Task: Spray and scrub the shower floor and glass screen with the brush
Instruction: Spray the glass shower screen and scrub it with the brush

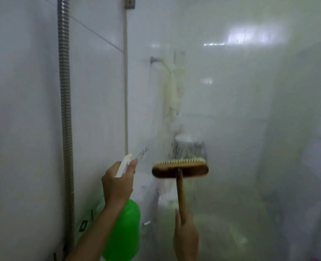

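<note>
Low in the frame, both hands are raised toward the glass screen, which is hazy across most of the view. Left hand is wrapped around the neck of a green spray bottle, fingers curled tight about it; one fingertip lies along the white trigger head. Whether the trigger is squeezed, cannot tell. Bottle hangs below the fist with its long axis near upright, tilted slightly, nozzle aimed up and away toward the seam where the white tiled wall meets the glass. Right hand grips the wooden handle of the scrub brush low on the shaft, fingers closed round it, thumb or a finger laid up along the wood. Handle runs near vertical, leaning a little left toward the top. Brush head sits crosswise on the handle's top end, long axis horizontal, pale bristles facing up and forward toward the glass; contact between bristles and glass cannot be judged through the blur. Brush head is right of the spray head, at about the same height and apart from it. Ribbed metal shower hose hangs down the tiled wall at left. Pale vertical strip marks the screen's edge, with a metal bracket at its top. Blurred shapes show through the glass, too soft to name.
</note>
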